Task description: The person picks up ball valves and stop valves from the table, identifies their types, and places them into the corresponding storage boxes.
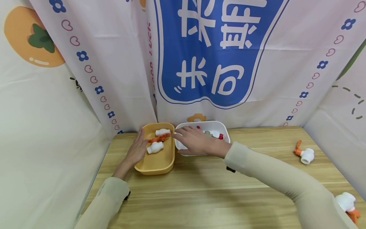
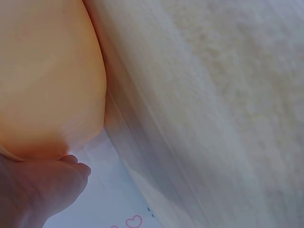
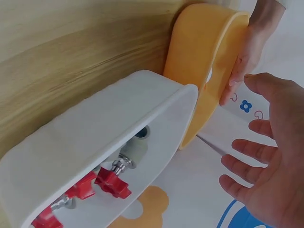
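Note:
Along its left side, a yellow plastic bin [image 1: 155,163] is touched by my left hand [image 1: 136,152], whose fingers lie extended at the rim. In the left wrist view, that hand's fingertips [image 2: 71,164] meet the bin's wall. White ball valves [image 1: 155,147] with orange handles lie inside. My right hand [image 1: 195,140] hovers over the neighbouring white bin [image 1: 227,135], fingers spread and holding nothing. Red-handled, grey-bodied valves [image 3: 113,183] sit in that bin. The right hand partly hides it in the head view.
A white valve with an orange handle [image 1: 307,156] lies at the table's right. Another similar valve [image 1: 346,202] is by the near right edge, partly behind my right sleeve. A printed curtain [image 1: 128,79] hangs right behind both bins.

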`<state>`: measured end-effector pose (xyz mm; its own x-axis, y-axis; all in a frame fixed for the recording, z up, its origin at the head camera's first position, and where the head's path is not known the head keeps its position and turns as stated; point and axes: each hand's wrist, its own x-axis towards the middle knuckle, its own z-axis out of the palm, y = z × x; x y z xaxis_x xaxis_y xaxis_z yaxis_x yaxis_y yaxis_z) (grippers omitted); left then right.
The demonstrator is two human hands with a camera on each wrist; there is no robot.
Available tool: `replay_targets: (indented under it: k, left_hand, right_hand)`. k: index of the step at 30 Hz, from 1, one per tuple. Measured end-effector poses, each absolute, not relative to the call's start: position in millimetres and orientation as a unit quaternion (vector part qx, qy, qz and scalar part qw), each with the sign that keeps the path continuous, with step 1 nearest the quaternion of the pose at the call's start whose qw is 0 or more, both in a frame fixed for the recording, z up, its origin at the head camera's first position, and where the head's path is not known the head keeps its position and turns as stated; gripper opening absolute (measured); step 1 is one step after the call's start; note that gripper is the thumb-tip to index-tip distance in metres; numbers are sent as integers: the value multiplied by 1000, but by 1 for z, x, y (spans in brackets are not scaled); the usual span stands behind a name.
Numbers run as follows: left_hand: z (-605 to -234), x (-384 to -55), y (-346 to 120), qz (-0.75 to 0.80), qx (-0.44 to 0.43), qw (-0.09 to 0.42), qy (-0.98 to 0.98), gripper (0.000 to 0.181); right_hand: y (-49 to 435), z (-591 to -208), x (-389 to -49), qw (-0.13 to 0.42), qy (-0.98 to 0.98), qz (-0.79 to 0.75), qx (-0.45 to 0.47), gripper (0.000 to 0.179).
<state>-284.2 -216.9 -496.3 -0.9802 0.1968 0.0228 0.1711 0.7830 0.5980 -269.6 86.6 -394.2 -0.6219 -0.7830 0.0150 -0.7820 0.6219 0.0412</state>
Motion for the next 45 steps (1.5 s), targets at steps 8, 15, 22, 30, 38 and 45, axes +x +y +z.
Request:
replay_targets:
  k: [8,15,22,30,38,45]
  left_hand:
    - [-497,-285,-217,318,99,21,943,65]
    - [-497,-285,-217,315,102,19,943,65]
    - [-497,-286,-217,313,102,21,944,65]
    - [-496,-287,-218,315,100,22,944,65]
    - [-496,-286,-218,317,96,24,943,65]
    - [-496,-285,-218,322,95,28,942,65]
  right_hand:
    - [107,-396,-259,24,-897,-20,441,71]
    - [127,-398,-251,25,-895,-15,445,76]
    - [145,-398,-244,32,-893,-1,450,78]
    - [168,-401,-235,41,-898,14,438,80]
    - [189,-403,-228,61,-897,4,438,79]
    - [210,-405,-219,80,-900,5,428,80]
